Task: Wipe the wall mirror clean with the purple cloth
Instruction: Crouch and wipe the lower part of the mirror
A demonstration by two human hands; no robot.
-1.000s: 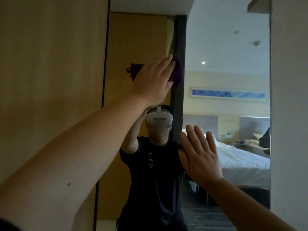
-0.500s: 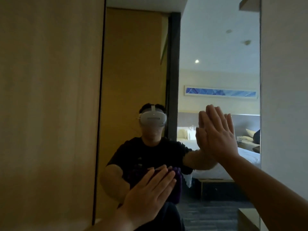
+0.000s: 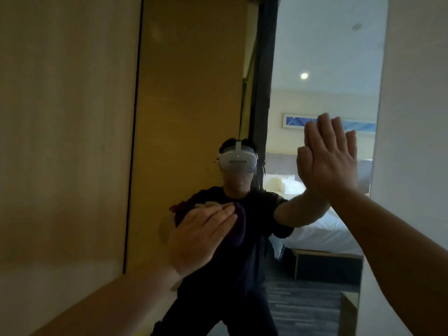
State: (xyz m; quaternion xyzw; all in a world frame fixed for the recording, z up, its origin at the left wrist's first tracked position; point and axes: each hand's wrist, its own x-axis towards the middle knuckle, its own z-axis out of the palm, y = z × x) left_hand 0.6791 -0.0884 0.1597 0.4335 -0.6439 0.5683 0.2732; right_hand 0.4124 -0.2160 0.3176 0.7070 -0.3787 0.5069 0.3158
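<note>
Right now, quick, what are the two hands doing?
Left hand: open, straight fingers pressing the purple cloth flat against the mirror.
Right hand: open, fingers straight, flat on the mirror, holding nothing.

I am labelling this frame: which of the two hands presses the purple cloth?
The left hand presses the purple cloth against the mirror; the right hand lies bare on the glass.
</note>
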